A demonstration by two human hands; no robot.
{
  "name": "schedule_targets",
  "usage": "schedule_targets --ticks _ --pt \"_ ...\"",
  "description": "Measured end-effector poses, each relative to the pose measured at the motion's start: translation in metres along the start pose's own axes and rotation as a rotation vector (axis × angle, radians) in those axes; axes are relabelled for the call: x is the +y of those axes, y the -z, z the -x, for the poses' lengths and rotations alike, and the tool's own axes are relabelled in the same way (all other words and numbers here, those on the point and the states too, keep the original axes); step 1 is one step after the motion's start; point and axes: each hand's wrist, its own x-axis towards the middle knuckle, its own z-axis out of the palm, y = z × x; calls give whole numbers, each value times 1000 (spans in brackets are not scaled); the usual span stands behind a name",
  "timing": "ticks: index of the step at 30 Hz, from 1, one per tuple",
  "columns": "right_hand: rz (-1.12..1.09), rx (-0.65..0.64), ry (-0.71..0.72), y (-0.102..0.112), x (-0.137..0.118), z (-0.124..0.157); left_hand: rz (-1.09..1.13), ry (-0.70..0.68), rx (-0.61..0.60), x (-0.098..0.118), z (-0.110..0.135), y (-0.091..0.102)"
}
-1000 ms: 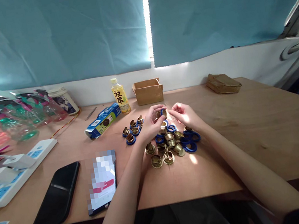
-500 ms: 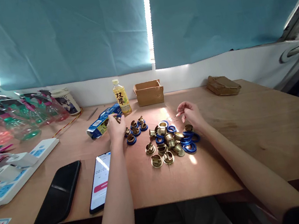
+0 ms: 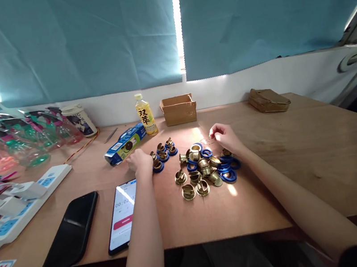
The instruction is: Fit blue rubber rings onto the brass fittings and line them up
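My left hand [image 3: 140, 161] is low over the table with its fingers curled downward. Whatever lies under those fingers is hidden. Just right of it stand several brass fittings with blue rings [image 3: 162, 156], their thin flaps pointing up. My right hand [image 3: 225, 137] is closed in a pinch, the fingertips beside some thin wire pieces [image 3: 205, 142]; anything between them is too small to make out. Below and between the hands lies a pile of bare brass fittings [image 3: 203, 164]. Loose blue rings [image 3: 228, 175] are heaped at its right side, under my right wrist.
A blue box [image 3: 126, 144], a yellow drink bottle [image 3: 146, 116] and an open cardboard box [image 3: 179, 112] stand behind. At left lie a phone with a timer [image 3: 120, 219], a black phone [image 3: 70, 232] and a power strip [image 3: 29, 206]. A brown paper packet [image 3: 268, 100] sits back right.
My left hand has come down and nearer, from beside the blue box; the brass fitting with a blue ring seen in it before is now hidden. My right fingers have drawn together.
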Motion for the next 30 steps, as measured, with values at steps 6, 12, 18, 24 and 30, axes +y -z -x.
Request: schedule_targets --ticks 6,12,18,24,30 --pt "206 -46 -61 8 22 -4 24 -28 -6 7 6 6" --pt "297 -134 -98 14 34 -2 85 -202 -9 38 22 16" --pt "313 -195 -105 20 21 -4 188 -685 -394 82 66 5" --pt "323 -329 -76 17 13 4 36 -582 -480 107 74 -13" --pt "360 -477 22 5 8 15 19 -509 -591 118 62 -30"
